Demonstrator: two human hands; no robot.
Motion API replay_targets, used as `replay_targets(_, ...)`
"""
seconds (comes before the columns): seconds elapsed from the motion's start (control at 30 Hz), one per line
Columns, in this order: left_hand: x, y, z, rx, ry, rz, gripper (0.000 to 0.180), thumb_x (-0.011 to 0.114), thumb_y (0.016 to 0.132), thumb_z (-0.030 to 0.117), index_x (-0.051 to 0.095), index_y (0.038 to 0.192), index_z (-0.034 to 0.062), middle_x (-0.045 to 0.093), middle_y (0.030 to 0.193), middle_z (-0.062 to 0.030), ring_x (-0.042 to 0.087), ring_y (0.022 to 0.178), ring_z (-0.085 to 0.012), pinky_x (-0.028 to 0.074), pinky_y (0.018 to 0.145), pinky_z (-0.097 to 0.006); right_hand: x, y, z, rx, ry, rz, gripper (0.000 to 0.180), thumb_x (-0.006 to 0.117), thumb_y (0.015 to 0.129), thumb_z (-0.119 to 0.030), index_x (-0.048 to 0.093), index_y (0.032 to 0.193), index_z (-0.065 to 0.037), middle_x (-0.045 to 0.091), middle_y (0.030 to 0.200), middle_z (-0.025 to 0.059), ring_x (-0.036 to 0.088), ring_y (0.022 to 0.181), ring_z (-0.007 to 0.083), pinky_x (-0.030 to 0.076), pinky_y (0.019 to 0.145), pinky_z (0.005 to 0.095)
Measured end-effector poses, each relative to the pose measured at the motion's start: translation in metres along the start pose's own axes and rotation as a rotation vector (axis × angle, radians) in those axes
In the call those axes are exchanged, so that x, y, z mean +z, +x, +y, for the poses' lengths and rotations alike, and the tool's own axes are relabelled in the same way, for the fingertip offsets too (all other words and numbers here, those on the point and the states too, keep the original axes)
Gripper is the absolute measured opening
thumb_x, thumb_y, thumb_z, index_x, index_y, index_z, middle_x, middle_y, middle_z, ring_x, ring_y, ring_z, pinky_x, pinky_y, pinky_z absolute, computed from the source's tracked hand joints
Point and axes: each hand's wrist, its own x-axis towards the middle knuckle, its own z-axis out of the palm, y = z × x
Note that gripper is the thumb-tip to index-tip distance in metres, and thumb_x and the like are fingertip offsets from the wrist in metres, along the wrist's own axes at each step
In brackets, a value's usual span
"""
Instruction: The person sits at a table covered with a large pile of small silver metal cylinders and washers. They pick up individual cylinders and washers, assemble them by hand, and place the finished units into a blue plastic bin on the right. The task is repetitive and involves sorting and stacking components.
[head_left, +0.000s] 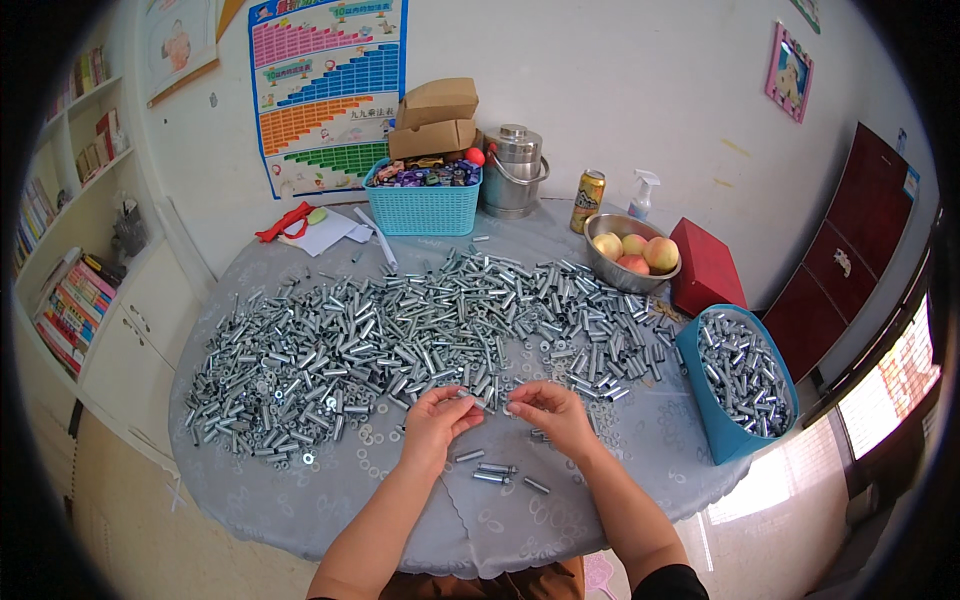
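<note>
Both hands are raised at the near edge of a large pile of silvery metal sleeves, bolts and washers (350,340). My left hand (438,420) has its thumb and fingers pinched on a small metal piece at the fingertips, perhaps a bolt end. Facing it a short gap away, my right hand (555,415) is also closed in a pinch; what it grips is too small to make out. Several metal sleeves (491,477) lie on the cloth between my forearms, some with a bolt in them.
A grey cloth covers the round table (420,520). At the right edge stands a blue bin (715,420) full of metal sleeves. Farther back are a fruit bowl (625,275), a red box (705,265), a drink can (588,200), a steel pot (513,170) and a turquoise basket (425,210).
</note>
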Motion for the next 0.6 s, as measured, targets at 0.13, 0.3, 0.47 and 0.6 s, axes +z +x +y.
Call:
replay_targets(0.13,0.0025,-0.0012,0.0008,-0.064,-0.087,0.005,0.019,0.062,0.080,0.001,0.051,0.095,-0.0034,0.060,0.086,-0.0142,0.063,0.077,-0.0225,0.055,0.073,-0.033,0.0027,-0.0030,-0.0043,0.025,-0.020,-0.029,0.013,0.065,0.080,-0.006,0.065,0.092,-0.002,0.063,0.086,-0.0002,0.056,0.080,0.0072,0.044,0.072,0.0202)
replay_targets(0.3,-0.0026,0.0004,-0.0032,-0.153,-0.152,-0.066,0.017,0.061,0.081,0.003,0.051,0.093,-0.0033,0.060,0.088,-0.0156,0.063,0.079,-0.0238,0.054,0.075,-0.032,0.0072,-0.0052,-0.0079,-0.025,-0.111,0.011,0.012,0.066,0.078,-0.007,0.066,0.090,-0.002,0.064,0.084,0.0019,0.057,0.078,0.0091,0.045,0.070,0.0214)
replay_targets(0.47,-0.0039,0.0014,-0.0067,-0.189,-0.177,-0.086,0.015,0.060,0.083,0.006,0.052,0.091,-0.0035,0.061,0.091,-0.0176,0.063,0.081,-0.0245,0.054,0.076,-0.031,0.0063,-0.0024,-0.0069,-0.392,-0.428,0.070,0.013,0.068,0.075,-0.006,0.067,0.087,-0.002,0.064,0.084,0.0067,0.058,0.075,0.0142,0.045,0.067,0.0238)
replay_targets(0.6,0.0013,-0.0040,-0.0033,-0.193,-0.143,-0.141,0.014,0.060,0.084,0.008,0.054,0.091,-0.0025,0.062,0.091,-0.0180,0.064,0.079,-0.0228,0.054,0.074,-0.031,0.0063,-0.0021,-0.0049,-0.483,-0.480,0.117,0.014,0.069,0.074,-0.005,0.067,0.087,-0.003,0.064,0.083,0.0072,0.059,0.075,0.0148,0.046,0.066,0.0256)
